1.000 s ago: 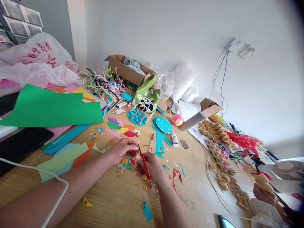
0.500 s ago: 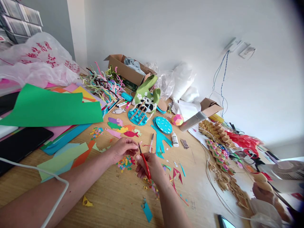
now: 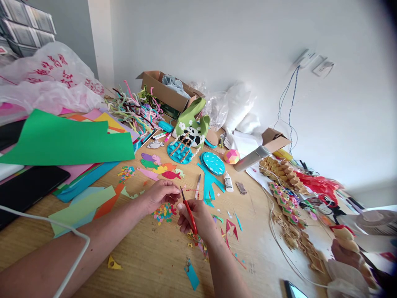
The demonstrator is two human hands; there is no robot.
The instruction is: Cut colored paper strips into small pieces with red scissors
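Red-handled scissors [image 3: 190, 214] are in my right hand [image 3: 198, 219], their dark tips pointing up and away, close to my left fingertips. My left hand [image 3: 163, 194] has its thumb and fingers pinched together; whatever lies between them is too small to make out. Below the hands sits a pile of small coloured paper dots [image 3: 164, 212]. Paper fish in several colours, among them a red fish [image 3: 171, 175], lie just beyond my left hand. Colourful paper scraps [image 3: 230, 229] are to the right of my right hand.
Green sheets [image 3: 68, 140] and a black tablet [image 3: 31, 188] lie left. Behind are pipe cleaners [image 3: 136, 107], a cardboard box [image 3: 167, 91] and a green panda bag [image 3: 192, 124]. A glue bottle [image 3: 228, 182], silver cylinder [image 3: 252, 158] and white cable [image 3: 274, 231] are right.
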